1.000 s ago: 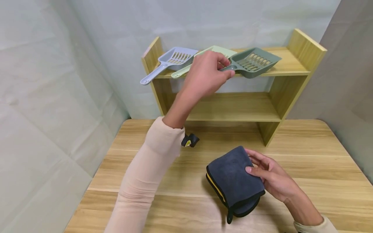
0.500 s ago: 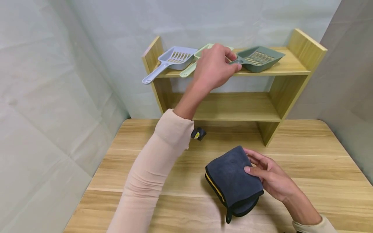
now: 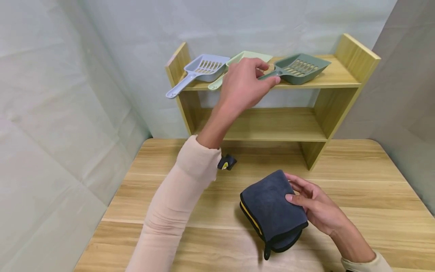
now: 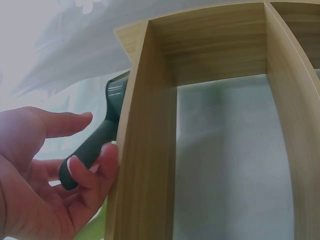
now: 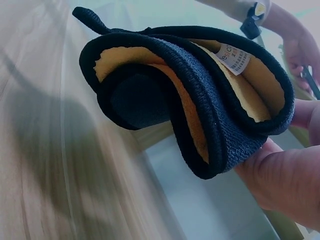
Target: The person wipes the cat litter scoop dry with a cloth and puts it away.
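Observation:
A dark green litter scoop (image 3: 300, 70) lies on the top shelf, its handle reaching out past the front edge. My left hand (image 3: 242, 83) is around that handle; in the left wrist view the thumb (image 4: 70, 124) stands apart from the handle (image 4: 92, 145), with the fingers loosely bent beside it. My right hand (image 3: 319, 209) grips a folded grey towel (image 3: 273, 207) by its right edge, thumb on top, above the table. Its yellow inner side and white label (image 5: 234, 59) show in the right wrist view.
A blue litter scoop (image 3: 207, 68) and a light green one (image 3: 251, 56), partly hidden by my left hand, share the top shelf. The wooden shelf unit (image 3: 272, 122) stands at the back of the table (image 3: 142, 204). Pale sheeting (image 3: 68, 113) surrounds it.
The dark green scoop has moved right and settled flat on the shelf. My left hand went right with it, then drew back slightly left, its grip loosened. The right hand and towel stayed nearly still.

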Available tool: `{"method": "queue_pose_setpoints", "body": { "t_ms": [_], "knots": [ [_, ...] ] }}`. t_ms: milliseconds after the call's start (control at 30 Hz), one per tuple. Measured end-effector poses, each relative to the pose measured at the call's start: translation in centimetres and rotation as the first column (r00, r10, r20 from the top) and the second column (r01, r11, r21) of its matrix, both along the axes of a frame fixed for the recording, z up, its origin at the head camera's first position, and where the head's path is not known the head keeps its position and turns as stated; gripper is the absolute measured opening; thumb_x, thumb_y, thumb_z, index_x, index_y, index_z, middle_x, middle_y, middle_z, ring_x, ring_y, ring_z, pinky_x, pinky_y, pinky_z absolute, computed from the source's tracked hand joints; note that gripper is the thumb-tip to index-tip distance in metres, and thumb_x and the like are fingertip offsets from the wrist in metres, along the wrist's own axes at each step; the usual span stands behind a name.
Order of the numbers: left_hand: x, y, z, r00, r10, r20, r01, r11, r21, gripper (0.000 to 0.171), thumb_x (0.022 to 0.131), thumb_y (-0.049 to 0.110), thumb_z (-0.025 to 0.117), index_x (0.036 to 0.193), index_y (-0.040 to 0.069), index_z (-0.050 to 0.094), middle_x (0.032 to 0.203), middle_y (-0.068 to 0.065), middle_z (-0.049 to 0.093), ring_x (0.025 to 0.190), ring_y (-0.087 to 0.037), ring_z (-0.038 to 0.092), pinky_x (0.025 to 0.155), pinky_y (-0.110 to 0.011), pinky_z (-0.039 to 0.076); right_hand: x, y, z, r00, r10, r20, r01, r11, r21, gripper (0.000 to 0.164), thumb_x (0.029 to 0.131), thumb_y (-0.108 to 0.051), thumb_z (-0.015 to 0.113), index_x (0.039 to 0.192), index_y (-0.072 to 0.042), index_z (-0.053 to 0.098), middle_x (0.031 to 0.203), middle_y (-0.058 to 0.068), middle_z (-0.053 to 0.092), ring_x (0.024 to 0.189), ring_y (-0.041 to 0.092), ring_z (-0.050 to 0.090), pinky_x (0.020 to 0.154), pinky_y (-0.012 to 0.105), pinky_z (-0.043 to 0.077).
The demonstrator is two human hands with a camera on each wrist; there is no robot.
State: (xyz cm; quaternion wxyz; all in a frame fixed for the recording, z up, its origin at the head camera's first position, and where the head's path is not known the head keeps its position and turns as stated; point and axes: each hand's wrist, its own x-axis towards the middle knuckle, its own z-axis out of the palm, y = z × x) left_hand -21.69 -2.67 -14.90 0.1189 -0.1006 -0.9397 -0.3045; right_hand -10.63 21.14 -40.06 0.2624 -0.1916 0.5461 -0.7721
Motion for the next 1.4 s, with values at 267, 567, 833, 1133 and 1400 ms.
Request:
{"method": "queue_pose_setpoints", "body": {
  "t_ms": [267, 567, 833, 1133, 1400],
  "knots": [
    [1.9, -1.1, -0.5, 1.000, -0.008, -0.026, 0.007, 0.999, -0.037, 0.058, 0.101, 0.052, 0.072, 0.151, 0.025, 0.062, 0.144, 0.006, 0.071, 0.134, -0.012, 0.063, 0.114, -0.034, 0.046, 0.0, 0.4, 0.1, 1.000, -0.016, -0.001, 0.016, 1.000, 0.007, 0.058, 0.109, 0.005, 0.048, 0.160, -0.024, 0.047, 0.143, -0.003, 0.063, 0.119, 0.016, 0.071, 0.091, 0.034, 0.064],
    [3.7, -2.4, -1.5, 0.996, 0.009, -0.085, -0.009, 1.000, -0.004, 0.060, 0.100, 0.050, 0.073, 0.152, 0.022, 0.062, 0.145, 0.003, 0.071, 0.117, -0.013, 0.072, 0.102, -0.038, 0.054, 0.1, 0.7, 0.0, 0.999, -0.037, 0.015, 0.037, 0.999, 0.015, 0.058, 0.110, 0.004, 0.047, 0.160, -0.026, 0.046, 0.145, -0.004, 0.062, 0.121, 0.015, 0.069, 0.091, 0.034, 0.064],
    [5.7, -3.6, -2.9, 0.991, 0.020, -0.129, -0.017, 1.000, 0.018, 0.061, 0.099, 0.049, 0.076, 0.152, 0.022, 0.061, 0.130, 0.004, 0.075, 0.095, -0.009, 0.072, 0.087, -0.039, 0.056, 0.1, 0.9, 0.1, 0.999, -0.038, 0.028, 0.039, 0.999, -0.016, 0.060, 0.111, 0.004, 0.045, 0.162, -0.028, 0.043, 0.148, -0.005, 0.061, 0.120, 0.018, 0.072, 0.091, 0.036, 0.064],
    [8.1, -5.1, -5.0, 0.987, 0.024, -0.158, -0.015, 0.998, 0.058, 0.059, 0.097, 0.041, 0.080, 0.148, 0.016, 0.064, 0.127, -0.001, 0.076, 0.098, -0.018, 0.076, 0.086, -0.042, 0.058, 0.4, 1.0, -0.1, 0.997, -0.061, 0.052, 0.062, 0.998, -0.028, 0.061, 0.112, 0.002, 0.044, 0.163, -0.030, 0.041, 0.148, -0.005, 0.061, 0.121, 0.018, 0.071, 0.093, 0.036, 0.064],
    [10.0, -6.9, -7.8, 0.990, 0.015, -0.143, 0.000, 0.995, 0.104, 0.056, 0.097, 0.034, 0.082, 0.145, 0.010, 0.066, 0.126, -0.006, 0.075, 0.100, -0.023, 0.078, 0.089, -0.041, 0.059, 0.6, 1.0, -1.3, 0.988, -0.108, 0.107, 0.113, 0.992, -0.047, 0.062, 0.112, 0.002, 0.045, 0.165, -0.030, 0.035, 0.151, -0.010, 0.061, 0.128, 0.013, 0.068, 0.096, 0.034, 0.062]
  ]
}}
